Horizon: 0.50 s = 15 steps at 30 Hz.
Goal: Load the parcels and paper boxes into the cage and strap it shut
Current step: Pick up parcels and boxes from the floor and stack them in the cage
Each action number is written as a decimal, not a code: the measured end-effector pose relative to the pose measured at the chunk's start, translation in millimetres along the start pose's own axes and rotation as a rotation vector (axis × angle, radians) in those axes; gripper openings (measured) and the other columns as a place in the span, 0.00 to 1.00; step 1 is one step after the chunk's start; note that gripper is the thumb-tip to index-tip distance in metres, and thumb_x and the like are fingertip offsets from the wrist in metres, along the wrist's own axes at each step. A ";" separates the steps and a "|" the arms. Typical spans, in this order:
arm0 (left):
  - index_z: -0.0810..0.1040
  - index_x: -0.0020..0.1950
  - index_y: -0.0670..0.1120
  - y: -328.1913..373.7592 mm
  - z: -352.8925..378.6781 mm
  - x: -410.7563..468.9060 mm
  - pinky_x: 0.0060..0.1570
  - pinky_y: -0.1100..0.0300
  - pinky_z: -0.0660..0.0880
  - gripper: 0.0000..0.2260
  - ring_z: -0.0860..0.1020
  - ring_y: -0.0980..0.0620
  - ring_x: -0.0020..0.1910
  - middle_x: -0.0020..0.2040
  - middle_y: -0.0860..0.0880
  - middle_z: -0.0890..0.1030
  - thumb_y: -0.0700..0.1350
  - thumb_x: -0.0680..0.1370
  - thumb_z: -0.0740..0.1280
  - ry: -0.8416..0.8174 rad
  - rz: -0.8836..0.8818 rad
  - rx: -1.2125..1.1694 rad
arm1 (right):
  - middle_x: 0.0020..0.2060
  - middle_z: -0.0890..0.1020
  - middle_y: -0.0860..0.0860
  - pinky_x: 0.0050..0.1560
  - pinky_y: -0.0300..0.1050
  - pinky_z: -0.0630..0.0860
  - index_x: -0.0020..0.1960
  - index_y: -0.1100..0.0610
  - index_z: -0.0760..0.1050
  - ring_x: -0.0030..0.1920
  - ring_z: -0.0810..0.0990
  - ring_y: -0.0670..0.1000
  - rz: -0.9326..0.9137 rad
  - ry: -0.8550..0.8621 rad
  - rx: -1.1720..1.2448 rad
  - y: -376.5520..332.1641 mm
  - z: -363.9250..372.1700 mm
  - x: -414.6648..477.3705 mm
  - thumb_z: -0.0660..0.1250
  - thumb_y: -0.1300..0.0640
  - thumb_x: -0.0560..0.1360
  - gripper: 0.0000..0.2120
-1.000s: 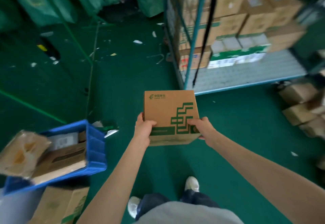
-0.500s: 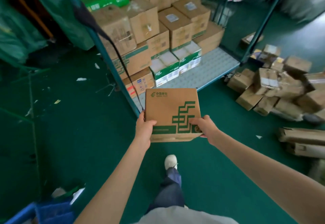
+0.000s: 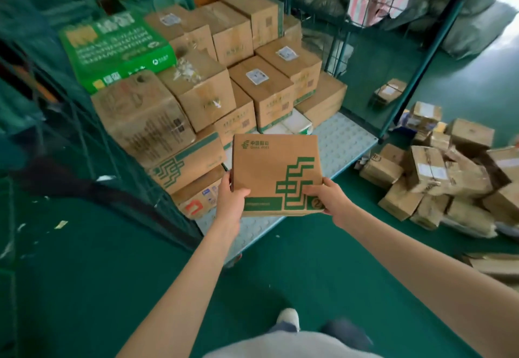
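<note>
I hold a brown cardboard box with green postal print [image 3: 273,166] out in front of me, level, over the front edge of the cage floor [image 3: 341,140]. My left hand [image 3: 230,199] grips its near left corner, thumb on top. My right hand [image 3: 327,199] grips the near right corner the same way. The cage has blue-green posts [image 3: 415,76] and a grey studded floor, open towards me. Stacked cartons [image 3: 261,88] fill its back and left part, with a green printed box [image 3: 115,45] on top at the left.
A heap of loose brown parcels [image 3: 443,178] lies on the green floor to the right of the cage. More flat cartons [image 3: 497,265] lie at the right edge. Green mesh and a dark strap [image 3: 92,186] hang at the cage's left side. Grey sacks [image 3: 463,15] fill the far right.
I have walked towards the cage and turned right, so the cage and its stacked cartons are nearer and larger. The blue crate has left view. Both hands keep the same grip on the box.
</note>
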<state>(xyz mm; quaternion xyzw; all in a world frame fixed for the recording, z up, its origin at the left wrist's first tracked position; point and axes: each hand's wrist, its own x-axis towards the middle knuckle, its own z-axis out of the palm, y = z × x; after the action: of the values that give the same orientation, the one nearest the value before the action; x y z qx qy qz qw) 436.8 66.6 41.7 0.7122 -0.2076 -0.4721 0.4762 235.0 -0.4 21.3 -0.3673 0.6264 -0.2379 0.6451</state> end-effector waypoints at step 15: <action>0.58 0.77 0.50 126.3 128.1 177.9 0.63 0.56 0.68 0.30 0.69 0.54 0.62 0.66 0.54 0.68 0.30 0.79 0.62 0.158 0.111 -0.027 | 0.43 0.78 0.52 0.33 0.42 0.72 0.60 0.58 0.66 0.39 0.78 0.50 -0.022 -0.112 0.046 -199.3 -40.6 205.7 0.64 0.65 0.78 0.13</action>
<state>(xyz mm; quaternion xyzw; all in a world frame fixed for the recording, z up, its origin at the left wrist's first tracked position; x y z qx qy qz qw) 428.0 -185.9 54.8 0.7281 -0.2024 -0.3900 0.5261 246.6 -288.4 47.0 -0.3719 0.5795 -0.2385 0.6848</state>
